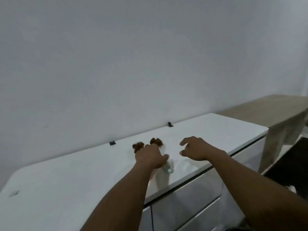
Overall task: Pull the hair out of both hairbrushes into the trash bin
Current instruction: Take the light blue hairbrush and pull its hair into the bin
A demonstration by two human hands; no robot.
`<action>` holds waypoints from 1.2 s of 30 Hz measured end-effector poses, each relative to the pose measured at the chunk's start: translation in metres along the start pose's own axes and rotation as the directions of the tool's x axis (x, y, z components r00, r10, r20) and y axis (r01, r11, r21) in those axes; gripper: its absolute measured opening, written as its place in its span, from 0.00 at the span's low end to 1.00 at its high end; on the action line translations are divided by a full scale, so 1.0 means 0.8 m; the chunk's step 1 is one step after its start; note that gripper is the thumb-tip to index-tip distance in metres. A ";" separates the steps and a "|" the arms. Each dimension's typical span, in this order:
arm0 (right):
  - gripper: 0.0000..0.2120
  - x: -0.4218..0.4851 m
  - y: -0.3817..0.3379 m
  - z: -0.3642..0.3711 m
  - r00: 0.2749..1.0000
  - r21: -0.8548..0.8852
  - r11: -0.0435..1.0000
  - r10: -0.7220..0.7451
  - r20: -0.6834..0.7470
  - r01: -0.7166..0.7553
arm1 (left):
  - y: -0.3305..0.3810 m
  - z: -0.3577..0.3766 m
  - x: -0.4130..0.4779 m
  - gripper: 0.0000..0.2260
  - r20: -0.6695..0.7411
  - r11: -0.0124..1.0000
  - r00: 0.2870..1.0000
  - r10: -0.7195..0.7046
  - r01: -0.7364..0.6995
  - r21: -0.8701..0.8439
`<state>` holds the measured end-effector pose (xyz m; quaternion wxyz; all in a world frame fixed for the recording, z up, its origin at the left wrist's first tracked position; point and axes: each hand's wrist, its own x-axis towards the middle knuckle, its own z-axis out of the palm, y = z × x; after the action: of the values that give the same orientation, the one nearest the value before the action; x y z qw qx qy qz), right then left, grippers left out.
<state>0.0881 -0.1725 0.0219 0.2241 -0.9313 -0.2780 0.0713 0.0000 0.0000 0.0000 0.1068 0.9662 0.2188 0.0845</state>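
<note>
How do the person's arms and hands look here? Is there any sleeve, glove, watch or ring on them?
Both forearms are bare as far as the picture shows them; no sleeve is in view. The left hand and the right hand wear no gloves. No watch or bracelet shows at either wrist. No ring is visible, though the picture is blurred, so a thin one could be missed.

A plain grey-white wall (pixel 133 55) rises behind a glossy white cabinet (pixel 208 129) with drawers; a beige bench (pixel 275 110) stands beside it.
</note>
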 end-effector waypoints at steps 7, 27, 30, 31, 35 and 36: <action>0.23 -0.013 0.009 -0.027 0.998 -0.048 0.997 0.062 -0.007 -0.062 | 0.007 0.015 -0.011 0.22 -0.055 0.996 0.998 -0.043 0.047 0.073; 0.32 -0.014 0.036 -0.058 0.985 -0.103 0.981 0.154 -0.083 -0.162 | 0.050 0.011 0.008 0.13 -0.048 0.944 0.999 0.022 -0.036 -0.327; 0.33 -0.044 0.042 -0.074 0.971 -0.046 0.980 0.183 -0.152 -0.192 | 0.067 0.006 -0.007 0.14 -0.085 0.907 0.988 0.128 -0.151 -0.393; 0.34 -0.054 0.046 -0.079 0.965 -0.017 0.979 0.196 -0.176 -0.202 | 0.074 0.005 -0.013 0.14 -0.091 0.889 0.982 0.163 -0.186 -0.418; 0.37 -0.095 0.071 -0.097 0.934 0.100 0.964 0.263 -0.244 -0.245 | 0.107 0.011 -0.037 0.16 -0.111 0.805 0.954 0.280 -0.296 -0.515; 0.38 -0.105 0.077 -0.099 0.925 0.137 0.957 0.283 -0.253 -0.256 | 0.116 0.014 -0.044 0.16 -0.110 0.789 0.946 0.306 -0.317 -0.527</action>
<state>0.0683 -0.2947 0.0647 0.2949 -0.9491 -0.1101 -0.0123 0.0088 -0.0991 0.0073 0.3558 0.9190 0.0253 0.1681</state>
